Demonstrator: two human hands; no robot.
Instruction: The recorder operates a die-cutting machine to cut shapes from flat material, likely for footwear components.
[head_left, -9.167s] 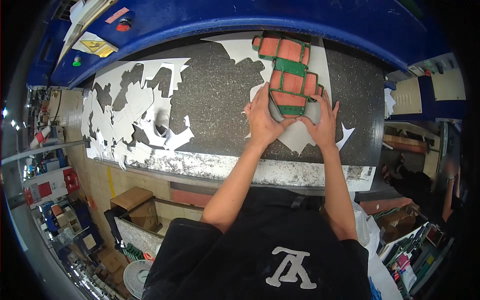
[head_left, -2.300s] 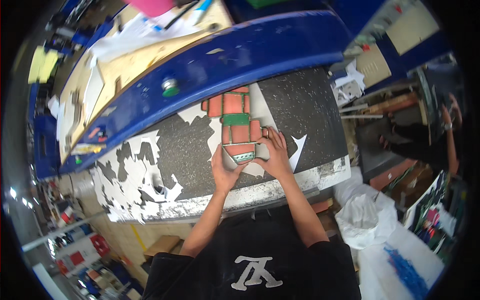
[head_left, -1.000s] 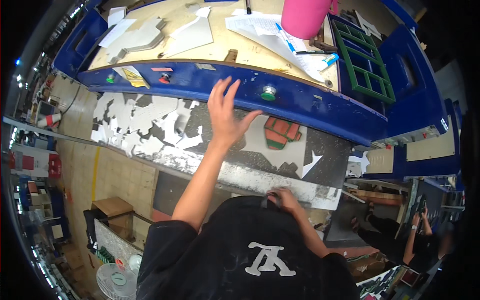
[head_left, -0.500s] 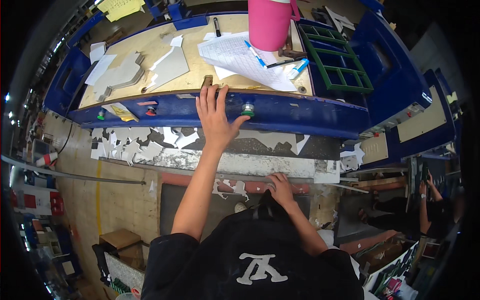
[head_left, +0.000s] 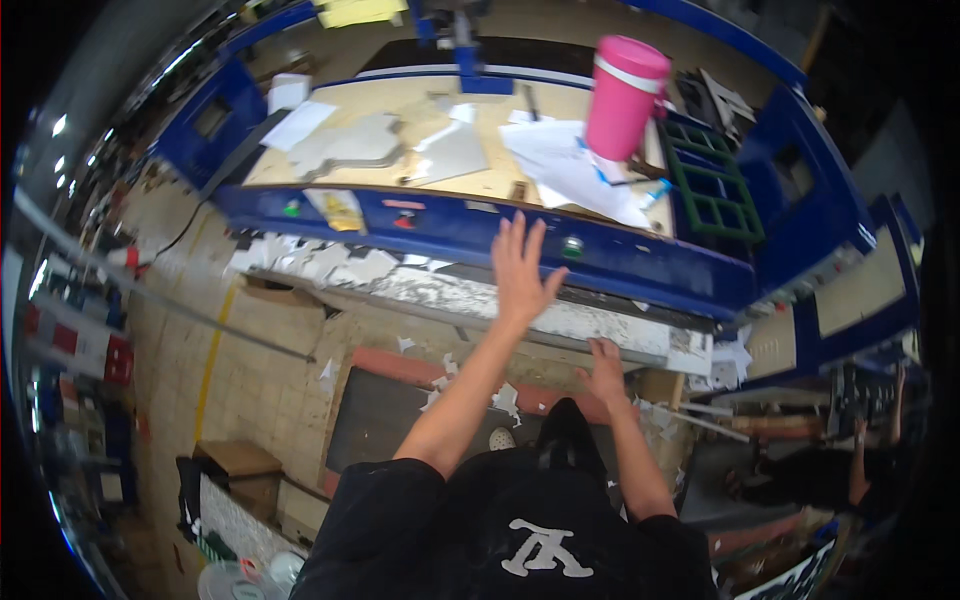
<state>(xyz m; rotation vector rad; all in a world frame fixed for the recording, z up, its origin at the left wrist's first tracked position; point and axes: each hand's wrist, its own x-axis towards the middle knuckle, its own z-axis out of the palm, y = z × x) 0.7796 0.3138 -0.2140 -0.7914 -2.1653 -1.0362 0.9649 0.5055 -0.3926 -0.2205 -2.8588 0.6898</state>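
My left hand (head_left: 520, 280) hangs with fingers spread in front of the blue front beam (head_left: 480, 238) of a machine; its fingertips are near the beam's top edge, and I cannot tell whether they touch it. A green push button (head_left: 572, 246) sits just right of that hand. Lower and to the right, my right hand (head_left: 604, 378) is held with fingers apart and nothing in it, close to the worn whitish ledge (head_left: 470, 300). Above the beam, a pale wooden board (head_left: 335, 103) bears cut grey sheet pieces (head_left: 350, 143) and printed papers (head_left: 550, 155).
A pink tumbler (head_left: 622, 110) stands at the board's right, beside a green divided frame (head_left: 708, 185). A red button (head_left: 404, 219) is farther left on the beam. Scraps (head_left: 330, 262) lie below it. A dark mat (head_left: 385, 425) is underfoot. Another person (head_left: 815, 480) works at far right.
My left hand has come away from the board's edge and the green button. My right hand has lifted, its fingers more spread. The whole view has shifted and tilted.
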